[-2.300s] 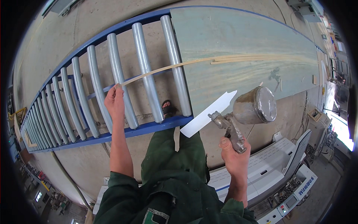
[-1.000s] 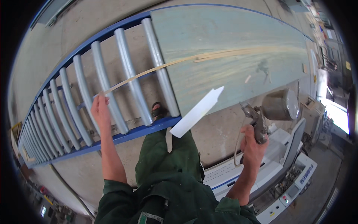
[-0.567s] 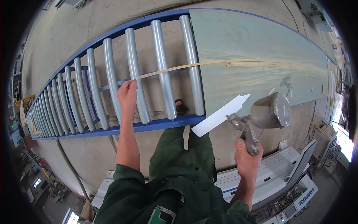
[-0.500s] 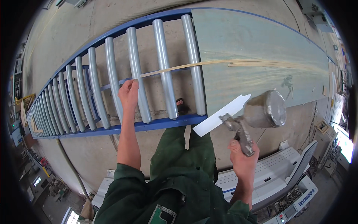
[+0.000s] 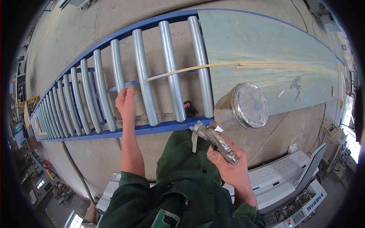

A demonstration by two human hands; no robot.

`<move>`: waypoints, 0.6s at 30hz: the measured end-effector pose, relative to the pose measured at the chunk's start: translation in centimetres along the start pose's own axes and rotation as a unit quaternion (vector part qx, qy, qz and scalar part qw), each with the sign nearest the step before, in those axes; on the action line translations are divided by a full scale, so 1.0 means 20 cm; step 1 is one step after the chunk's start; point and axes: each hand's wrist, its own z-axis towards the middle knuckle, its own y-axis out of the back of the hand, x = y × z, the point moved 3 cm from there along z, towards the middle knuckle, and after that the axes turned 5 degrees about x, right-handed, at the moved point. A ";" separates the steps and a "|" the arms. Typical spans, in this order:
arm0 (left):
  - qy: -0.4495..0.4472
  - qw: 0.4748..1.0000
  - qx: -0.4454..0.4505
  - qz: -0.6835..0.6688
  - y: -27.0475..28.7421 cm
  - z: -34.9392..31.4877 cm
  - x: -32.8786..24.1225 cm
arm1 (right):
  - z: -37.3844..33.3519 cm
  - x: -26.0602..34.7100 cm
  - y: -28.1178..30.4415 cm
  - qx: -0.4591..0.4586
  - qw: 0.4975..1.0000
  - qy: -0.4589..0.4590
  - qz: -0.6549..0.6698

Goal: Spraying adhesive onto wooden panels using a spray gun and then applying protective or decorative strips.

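Note:
My right hand point(image 5: 232, 161) is wrapped round the metal handle of a spray gun point(image 5: 218, 140). A large, stained metal cup point(image 5: 247, 107) is attached to the gun, tilted over the near edge of the greenish board point(image 5: 258, 41). My left hand point(image 5: 126, 102) hovers over the rollers with its fingers curled together; nothing shows in them. Just right of its fingertips, apart from them, is the end of a thin wooden strip point(image 5: 178, 71), which lies across the rollers and onto the board. A small white corner point(image 5: 219, 129) shows beside the gun; the rest is hidden.
The blue-framed roller conveyor point(image 5: 163, 128) curves away to the left. More thin strips point(image 5: 273, 65) and small scraps point(image 5: 281, 93) lie on the board. Behind me at the lower right stands a white machine point(image 5: 281, 176) with a control panel. A hose point(image 5: 76, 171) runs at the lower left.
My right hand has brought the spray gun leftward, and its cup now covers most of the white piece seen before. My left hand has drawn slightly left and down, away from the strip's end.

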 end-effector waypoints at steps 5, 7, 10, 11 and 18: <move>-0.033 0.997 0.008 0.068 -0.08 0.03 -0.02 | -0.01 -0.04 0.05 -0.004 1.000 -0.017 -0.005; -0.018 0.992 0.033 0.124 -0.17 0.07 -0.03 | -0.02 -0.07 0.09 -0.039 0.999 -0.023 -0.012; -0.007 0.974 0.045 0.221 -0.18 0.20 0.11 | -0.03 -0.08 0.16 -0.058 0.996 -0.042 -0.051; -0.006 0.956 0.043 0.289 -0.19 0.22 0.13 | -0.03 -0.08 0.16 -0.058 0.996 -0.043 -0.052; 0.024 0.951 0.026 0.307 -0.19 0.32 0.27 | 0.01 -0.05 0.13 -0.060 0.997 -0.034 -0.040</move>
